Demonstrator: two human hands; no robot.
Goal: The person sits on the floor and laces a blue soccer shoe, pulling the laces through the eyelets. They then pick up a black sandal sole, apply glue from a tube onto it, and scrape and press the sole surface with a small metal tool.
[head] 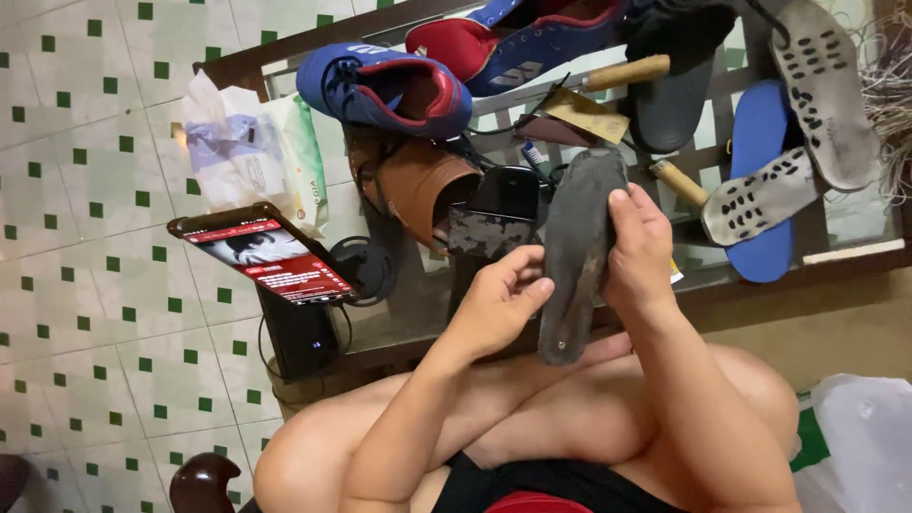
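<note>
arms: bare, no sleeves, no watch or bands near the left hand point(494, 304) or right hand point(638, 252)
legs: bare knees below the hands
clothing: black garment, red patch, at bottom edge

From my feed the scene is evenly and softly lit, fairly bright, with no hard-edged shadows. Pale sheen lies on the glass table point(380, 313), strongest at its far right corner, and the floor tiles point(85, 190) on the left look slightly washed out. The phone screen point(271, 255) glows red but stays readable as a picture. Dim shade gathers under the table and around the dark box point(299, 332) below the phone. Focus holds through the middle; the white bag point(864, 427) at near right is soft, and the edges bend slightly.
</note>
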